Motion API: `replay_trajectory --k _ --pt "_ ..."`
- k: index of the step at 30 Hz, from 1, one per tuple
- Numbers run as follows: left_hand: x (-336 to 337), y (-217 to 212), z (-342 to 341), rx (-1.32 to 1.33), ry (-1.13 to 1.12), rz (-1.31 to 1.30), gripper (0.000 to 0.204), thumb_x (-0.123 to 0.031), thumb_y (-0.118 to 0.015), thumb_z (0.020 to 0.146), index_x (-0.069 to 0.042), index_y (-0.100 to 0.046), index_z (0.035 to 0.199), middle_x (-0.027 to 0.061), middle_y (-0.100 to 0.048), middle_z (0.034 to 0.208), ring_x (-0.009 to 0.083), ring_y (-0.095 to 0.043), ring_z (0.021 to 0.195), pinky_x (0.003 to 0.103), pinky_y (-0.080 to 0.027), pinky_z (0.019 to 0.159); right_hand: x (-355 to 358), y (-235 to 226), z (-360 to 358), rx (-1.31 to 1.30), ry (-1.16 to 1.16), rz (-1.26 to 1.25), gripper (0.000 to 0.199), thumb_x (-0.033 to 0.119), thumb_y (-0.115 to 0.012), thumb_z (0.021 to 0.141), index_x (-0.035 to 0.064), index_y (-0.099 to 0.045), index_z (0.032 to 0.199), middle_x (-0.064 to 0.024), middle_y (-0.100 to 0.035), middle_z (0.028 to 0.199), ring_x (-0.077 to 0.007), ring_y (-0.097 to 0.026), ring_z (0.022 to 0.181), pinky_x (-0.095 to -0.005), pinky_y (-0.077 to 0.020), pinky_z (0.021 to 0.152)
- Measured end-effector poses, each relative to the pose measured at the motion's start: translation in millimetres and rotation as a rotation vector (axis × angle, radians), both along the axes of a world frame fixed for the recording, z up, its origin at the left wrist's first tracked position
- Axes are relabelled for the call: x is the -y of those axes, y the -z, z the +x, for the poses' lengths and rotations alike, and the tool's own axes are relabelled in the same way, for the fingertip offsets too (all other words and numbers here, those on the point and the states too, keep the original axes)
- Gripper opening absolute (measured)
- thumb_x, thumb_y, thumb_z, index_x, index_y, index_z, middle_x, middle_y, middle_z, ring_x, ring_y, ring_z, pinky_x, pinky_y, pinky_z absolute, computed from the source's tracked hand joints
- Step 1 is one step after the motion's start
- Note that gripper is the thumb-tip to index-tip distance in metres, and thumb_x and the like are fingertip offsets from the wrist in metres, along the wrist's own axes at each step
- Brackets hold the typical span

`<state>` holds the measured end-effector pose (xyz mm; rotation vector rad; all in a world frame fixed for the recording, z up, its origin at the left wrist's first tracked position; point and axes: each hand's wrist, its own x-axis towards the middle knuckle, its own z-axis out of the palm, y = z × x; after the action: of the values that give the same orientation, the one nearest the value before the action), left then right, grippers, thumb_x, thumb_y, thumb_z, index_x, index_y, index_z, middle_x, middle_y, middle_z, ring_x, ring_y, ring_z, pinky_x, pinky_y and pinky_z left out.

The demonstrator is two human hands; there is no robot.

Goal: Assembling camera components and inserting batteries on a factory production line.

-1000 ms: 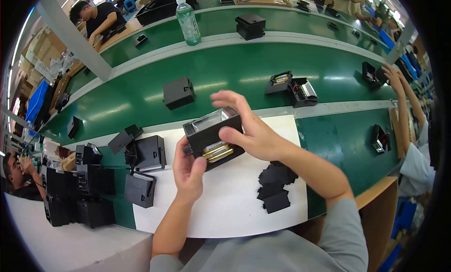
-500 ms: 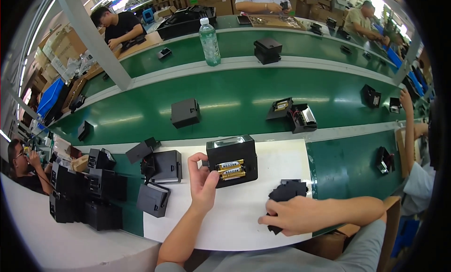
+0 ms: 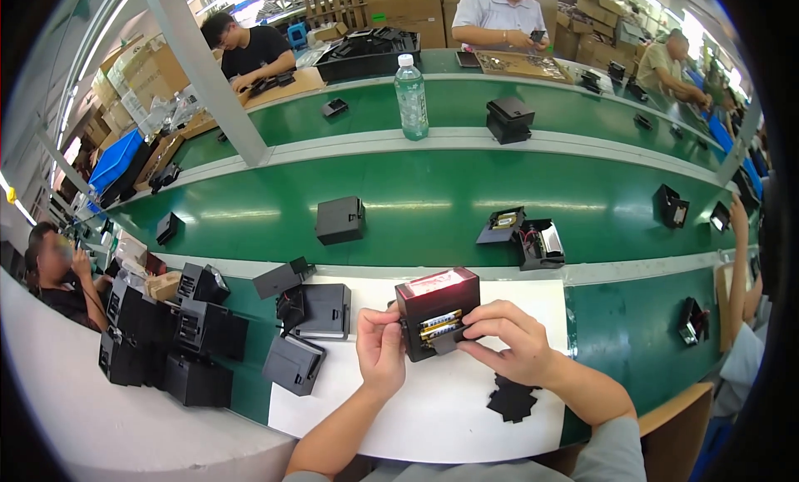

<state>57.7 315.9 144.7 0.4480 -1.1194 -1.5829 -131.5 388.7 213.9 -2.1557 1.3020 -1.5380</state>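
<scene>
Above the white sheet (image 3: 374, 424), my left hand (image 3: 381, 355) grips the left side of a black box-shaped device (image 3: 441, 295). Its top panel shows a reddish glow. Gold-and-black batteries (image 3: 439, 325) lie in the open compartment on the side facing me. My right hand (image 3: 514, 342) is closed, pinching a small dark battery cover (image 3: 450, 344) against the lower edge of that compartment; its fingertips hide part of it. On the sheet below my right hand lies a loose pile of thin black covers (image 3: 511, 400).
To the left, a black case (image 3: 326, 309) and a lidded box (image 3: 294, 364) lie beside stacked black boxes (image 3: 204, 324). Across the green bench sit a closed box (image 3: 339, 221) and an opened device (image 3: 541, 242). Farther back stand a bottle (image 3: 411, 101) and several people at work.
My right hand has left the pile with a cover and come up to the device's battery compartment. The device's top panel now glows red. The whole view has shifted slightly.
</scene>
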Motion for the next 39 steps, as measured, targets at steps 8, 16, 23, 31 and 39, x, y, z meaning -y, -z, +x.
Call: replay_trajectory --k 8,16,23,31,39 --pt "2 -15 -6 -0.164 0.144 0.232 0.017 -0.002 -0.049 0.096 -0.008 -0.038 0.108 0.0157 -0.048 0.130 0.0151 -0.054 0.094 0.025 -0.045 0.083 -7 -7 -3 0.161 0.154 0.241 0.029 -0.005 -0.075 0.070 0.0031 -0.067 0.097 -0.0090 -0.064 0.102 -0.0218 -0.062 0.085 -0.0306 -0.0522 0.074" --pt "0 -18 -8 0.032 0.170 0.167 0.021 -0.002 -0.051 0.094 -0.010 -0.037 0.109 0.0095 -0.053 0.109 0.0157 -0.055 0.095 0.028 -0.048 0.083 2 -8 -9 -0.405 0.034 -0.232 0.025 0.000 -0.071 0.073 0.0028 -0.068 0.098 -0.0108 -0.064 0.112 -0.0263 -0.064 0.099 -0.0348 -0.0544 0.081" --pt "4 -18 -3 0.035 0.283 0.290 0.026 0.000 -0.053 0.090 -0.009 -0.036 0.108 0.0093 -0.052 0.110 0.0151 -0.054 0.094 0.026 -0.046 0.083 8 -2 -6 -0.339 -0.062 -0.078 0.020 0.000 -0.069 0.074 0.0031 -0.069 0.094 -0.0125 -0.064 0.115 -0.0331 -0.062 0.108 -0.0400 -0.0533 0.088" --pt "5 -18 -8 0.087 0.348 0.117 0.036 0.006 -0.058 0.086 -0.011 -0.032 0.104 0.0094 -0.043 0.124 0.0193 -0.048 0.108 0.030 -0.042 0.092 14 1 -10 -0.339 -0.105 -0.001 0.046 0.002 -0.074 0.071 0.0056 -0.061 0.114 -0.0143 -0.056 0.128 -0.0322 -0.054 0.120 -0.0406 -0.0491 0.094" --pt "3 -11 -6 0.066 0.370 0.076 0.038 0.005 -0.063 0.084 -0.009 -0.037 0.107 0.0117 -0.044 0.130 0.0239 -0.046 0.119 0.035 -0.041 0.098 10 5 -9 0.484 -0.044 0.662 0.087 0.001 -0.080 0.066 0.0128 -0.035 0.139 -0.0126 -0.046 0.134 -0.0250 -0.046 0.121 -0.0394 -0.0424 0.098"
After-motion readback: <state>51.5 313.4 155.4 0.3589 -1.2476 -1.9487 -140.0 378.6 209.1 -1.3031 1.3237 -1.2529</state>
